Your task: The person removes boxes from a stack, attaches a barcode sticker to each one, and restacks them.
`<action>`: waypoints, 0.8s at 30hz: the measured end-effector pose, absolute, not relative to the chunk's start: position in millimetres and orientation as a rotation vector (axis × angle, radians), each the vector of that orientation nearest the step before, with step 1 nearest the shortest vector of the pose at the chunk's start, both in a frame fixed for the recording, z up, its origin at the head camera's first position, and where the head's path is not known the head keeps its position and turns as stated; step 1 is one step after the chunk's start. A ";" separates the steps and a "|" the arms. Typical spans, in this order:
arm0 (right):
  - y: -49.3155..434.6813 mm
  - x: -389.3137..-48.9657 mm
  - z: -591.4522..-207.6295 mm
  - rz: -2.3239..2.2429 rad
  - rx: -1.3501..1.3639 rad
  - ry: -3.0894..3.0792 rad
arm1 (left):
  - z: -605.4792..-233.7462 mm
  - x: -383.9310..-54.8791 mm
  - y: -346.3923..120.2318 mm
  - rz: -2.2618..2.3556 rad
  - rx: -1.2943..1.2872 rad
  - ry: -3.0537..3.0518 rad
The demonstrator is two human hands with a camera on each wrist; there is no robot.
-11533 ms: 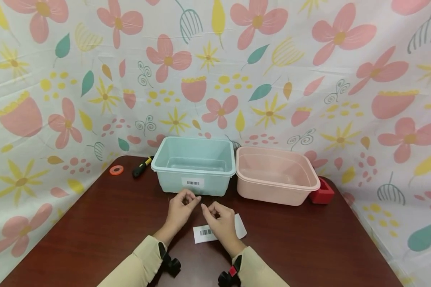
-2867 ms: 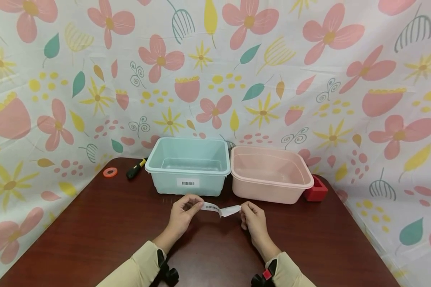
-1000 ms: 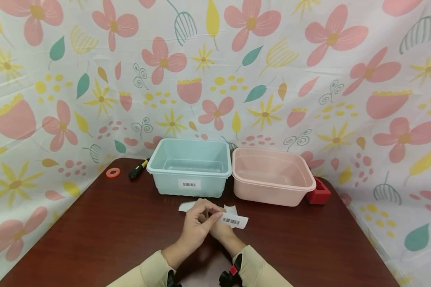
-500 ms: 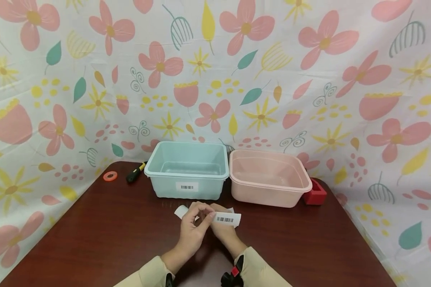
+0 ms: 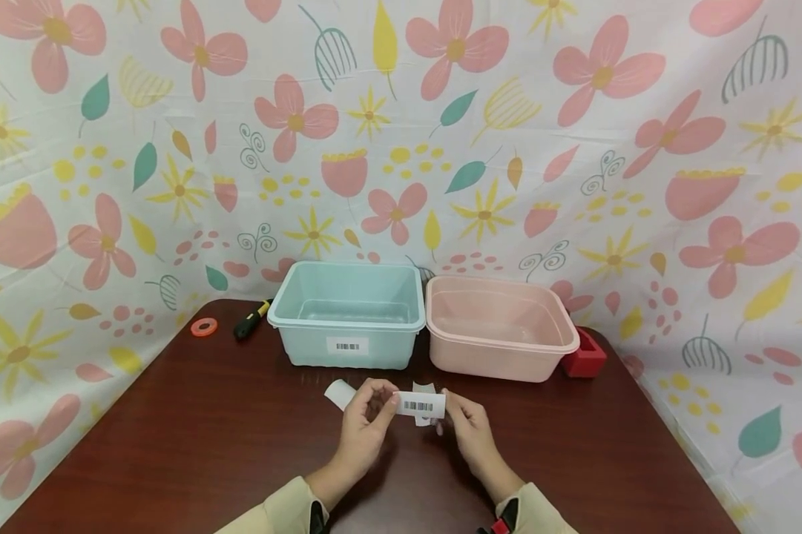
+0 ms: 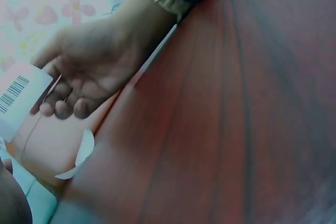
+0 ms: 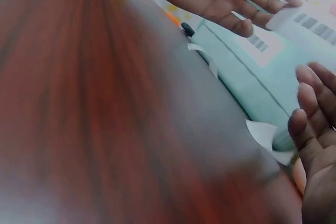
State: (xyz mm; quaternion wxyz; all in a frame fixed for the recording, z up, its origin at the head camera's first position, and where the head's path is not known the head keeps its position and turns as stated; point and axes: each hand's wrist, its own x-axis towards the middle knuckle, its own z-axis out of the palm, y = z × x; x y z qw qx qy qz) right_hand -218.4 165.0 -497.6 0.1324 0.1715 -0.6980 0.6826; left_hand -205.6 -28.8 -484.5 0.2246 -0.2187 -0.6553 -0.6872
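In the head view, a white barcode label (image 5: 422, 405) is held up between both hands, its printed side facing me. My left hand (image 5: 363, 426) pinches its left end between thumb and fingers. At the other end, my right hand (image 5: 472, 430) pinches the right edge, which the left wrist view also shows. Behind the label, a curled piece of white paper (image 5: 424, 387) lies on the table, partly hidden. Another curled white paper strip (image 5: 338, 393) lies beyond my left hand.
A light blue tub (image 5: 347, 347) with a barcode label on its front stands at the back, beside a pink tub (image 5: 494, 357). A red holder (image 5: 584, 362) sits at the right. At the left are a dark-and-yellow handled tool (image 5: 250, 323) and an orange ring (image 5: 203, 327).
Earlier a paper strip was stretched between both hands; afterwards white pieces lie on the table. My right hand has come from behind the label to pinch its right edge.
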 end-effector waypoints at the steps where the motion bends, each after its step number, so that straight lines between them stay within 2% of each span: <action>1: 169.4 -216.1 -498.1 1.977 0.538 -2.035 | -485.7 -206.1 -28.4 -1.894 -0.591 -1.817; 5: 182.3 -208.8 -496.5 1.938 0.641 -2.061 | -480.0 -203.0 -25.8 -1.854 -0.572 -1.845; 9: 190.1 -206.1 -493.5 1.928 0.606 -2.072 | -469.4 -201.3 -16.2 -1.806 -0.554 -1.877; 12: 198.5 -208.9 -493.3 1.941 0.568 -2.063 | -473.8 -212.2 -3.8 -1.783 -0.521 -1.905; 24: 240.3 -223.8 -487.7 1.621 0.177 -2.196 | -494.1 -257.9 43.9 -1.615 -0.600 -1.976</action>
